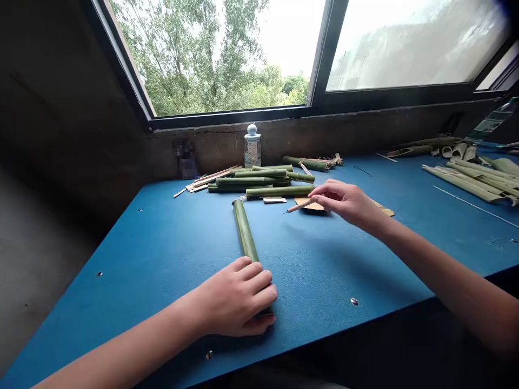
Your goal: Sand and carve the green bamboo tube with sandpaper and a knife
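Observation:
My left hand (247, 294) is wrapped over the near end of a green bamboo tube (244, 229), which lies lengthwise on the blue table and points away from me. Its near end is mostly hidden under my fingers. Raised above the table, my right hand (343, 200) pinches a slim wooden-handled tool with a thin dark point (299, 206), tip toward the left. Behind that tool lie a brown flat piece with a dark edge (318, 207) and a small pale strip bundle (274, 200). A pile of green bamboo tubes (251, 181) rests just beyond.
Split wooden strips (211, 179) lie left of the pile, near a glass jar with a pale blue lid (252, 148). At the right are split bamboo pieces (466, 181), a long thin strip (476, 206) and a plastic bottle (492, 121). Screw heads dot the blue tabletop (170, 243).

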The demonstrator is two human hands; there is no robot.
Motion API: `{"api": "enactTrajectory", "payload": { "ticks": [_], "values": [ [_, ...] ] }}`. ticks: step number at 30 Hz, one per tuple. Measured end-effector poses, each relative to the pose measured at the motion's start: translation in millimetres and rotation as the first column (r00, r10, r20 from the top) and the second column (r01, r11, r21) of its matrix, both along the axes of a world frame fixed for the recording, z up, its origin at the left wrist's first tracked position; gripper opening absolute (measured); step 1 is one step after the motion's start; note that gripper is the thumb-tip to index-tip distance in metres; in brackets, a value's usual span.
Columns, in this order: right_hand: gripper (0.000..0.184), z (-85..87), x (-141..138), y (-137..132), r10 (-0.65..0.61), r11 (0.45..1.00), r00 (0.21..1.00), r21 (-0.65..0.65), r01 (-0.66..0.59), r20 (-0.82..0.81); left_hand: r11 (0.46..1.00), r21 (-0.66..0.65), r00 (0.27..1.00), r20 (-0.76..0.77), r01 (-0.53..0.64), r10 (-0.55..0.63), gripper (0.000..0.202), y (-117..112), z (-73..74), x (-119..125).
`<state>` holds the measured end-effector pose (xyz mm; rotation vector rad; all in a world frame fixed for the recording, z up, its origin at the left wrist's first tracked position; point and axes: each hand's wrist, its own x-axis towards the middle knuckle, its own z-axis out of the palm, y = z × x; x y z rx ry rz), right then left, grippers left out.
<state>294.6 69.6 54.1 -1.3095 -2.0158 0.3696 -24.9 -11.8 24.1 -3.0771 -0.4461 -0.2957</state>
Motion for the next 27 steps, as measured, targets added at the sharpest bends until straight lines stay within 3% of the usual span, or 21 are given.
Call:
{"api": "enactTrajectory", "payload": {
  "ticks": [7,11,15,19,23,25,27],
  "values": [
    [0.039,-9.6,-60,22,0.138,0.985,0.978,-0.082,-0.152,-0.157,0.992,-0.123,0.999,0.002,0.034,-0.034,0.022,5,-0.8,12],
    [0.046,-16.2,-67,40,0.204,0.971,0.966,-0.092,-0.220,-0.157,0.991,-0.126,0.999,0.029,0.040,-0.037,0.025,7,-8.1,15],
    [0.039,-19.0,-66,53,0.214,0.972,0.940,-0.038,-0.232,-0.267,0.986,-0.124,0.992,0.058,0.114,-0.108,0.025,11,-14.7,22],
    [0.028,-31.8,-79,35,0.332,0.932,0.875,-0.018,-0.361,-0.352,0.977,-0.140,0.984,0.098,0.160,-0.147,0.024,14,-17.6,26],
    [0.009,-51.1,-91,6,0.548,0.829,0.785,0.064,-0.555,-0.287,0.976,-0.125,0.975,0.154,0.178,-0.158,0.021,17,-13.0,23],
    [0.011,-56.7,-91,0,0.618,0.783,0.745,0.112,-0.612,-0.252,0.966,-0.149,0.970,0.150,0.213,-0.191,0.027,20,-11.0,20],
    [0.016,-59.5,-90,0,0.616,0.780,0.742,0.070,-0.622,-0.266,0.959,-0.185,0.971,0.148,0.213,-0.187,0.034,22,-12.2,17]
  ]
}}
